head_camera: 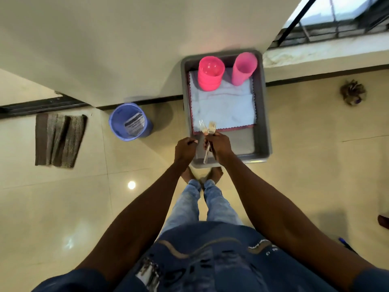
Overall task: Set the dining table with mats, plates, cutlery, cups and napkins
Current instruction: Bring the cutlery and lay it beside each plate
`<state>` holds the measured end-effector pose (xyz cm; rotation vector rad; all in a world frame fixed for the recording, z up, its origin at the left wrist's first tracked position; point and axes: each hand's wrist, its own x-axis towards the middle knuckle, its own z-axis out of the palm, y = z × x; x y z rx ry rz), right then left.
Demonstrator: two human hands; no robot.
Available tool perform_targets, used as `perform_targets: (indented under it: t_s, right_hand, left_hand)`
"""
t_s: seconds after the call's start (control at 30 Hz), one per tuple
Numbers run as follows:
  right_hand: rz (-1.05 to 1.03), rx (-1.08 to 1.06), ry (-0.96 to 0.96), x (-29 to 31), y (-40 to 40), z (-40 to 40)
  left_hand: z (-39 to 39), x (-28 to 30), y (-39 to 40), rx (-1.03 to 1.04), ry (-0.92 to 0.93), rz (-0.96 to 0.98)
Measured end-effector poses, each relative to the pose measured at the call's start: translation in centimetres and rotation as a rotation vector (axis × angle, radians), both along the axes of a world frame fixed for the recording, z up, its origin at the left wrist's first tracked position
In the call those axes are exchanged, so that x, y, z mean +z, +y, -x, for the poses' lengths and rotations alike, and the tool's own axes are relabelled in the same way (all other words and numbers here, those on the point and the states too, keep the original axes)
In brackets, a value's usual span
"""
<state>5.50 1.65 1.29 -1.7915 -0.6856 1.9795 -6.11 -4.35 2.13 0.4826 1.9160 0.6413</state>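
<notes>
nearest, blue printed shirt and pale jeans, bare feet on the tiled floor [294, 144], both arms stretched forward and down. at the near end of the grey tray [264, 127], the right hand [219, 145] curled round a small bunch of forks [207, 128], tines fanned out beyond the knuckles, handles trailing back under the palm toward the tray's near rim. just beside it, the left hand [186, 147], fingers [192, 141] bent in tight; whether pinching a thin piece of cutlery or holding nothing, cannot tell. hands near each other, not clearly touching.

further along inside the tray, a folded white cloth [226, 106] lying over a pink-edged mat [223, 130], likely the napkins and mats. at the far end, on that cloth, a stack of pink bowls [210, 73] and, beside it to the right, a stack of pink cups [244, 67], both upright. tray seemingly on the floor against the wall; no dining surface in sight.

off to the left, a blue bin [130, 122] with a paper in it, then a brown striped rug [59, 140]; to the right, a dark scrubby bundle [352, 91] by the skirting; beyond, a barred window [336, 24].

step in hand, by the look of it: gathering cutlery out of the tray, early in the job, nothing laid yet. next move calls for a firm hold on the bunch so no fork slips loose, lifting clear of the tray wall, then carrying to the table, wherever that stands.
</notes>
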Motion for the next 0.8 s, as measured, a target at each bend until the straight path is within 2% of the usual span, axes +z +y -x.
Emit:
perform_targets:
  t_s: [0.07, 0.13, 0.27, 0.4, 0.53, 0.7, 0.8]
  right_hand:
    - [0.004, -0.036, 0.124, 2.9, -0.5, -1.1]
    - [-0.003, -0.051, 0.179, 5.2, -1.2, -2.2]
    - [-0.054, -0.138, 0.128, 8.2, -3.5, -4.4]
    - [-0.127, -0.375, 0.186, 10.0, -7.1, -6.8]
    - [-0.15, -0.662, 0.126, 10.4, -10.8, -8.4]
    - [-0.204, -1.066, 0.084, 11.9, -15.6, -12.2]
    - [-0.198, -1.201, 0.041, 12.2, -18.9, -14.7]
  left_hand:
    - [-0.2, 1.8, 0.0, 0.1, -0.15, -0.002]
    - [-0.5, 3.4, 0.1, 0.127, -0.216, 0.003]
    - [-1.6, 6.3, 0.2, 0.015, -0.303, -0.031]
    - [-3.5, 8.2, 0.3, -0.18, -0.397, -0.058]
    - [-6.5, 9.0, -0.6, -0.43, -0.453, -0.043]
    - [-12.2, 9.3, -3.2, -0.759, -0.432, -0.035]
    - [-15.5, 10.0, -5.2, -0.878, -0.43, -0.007]
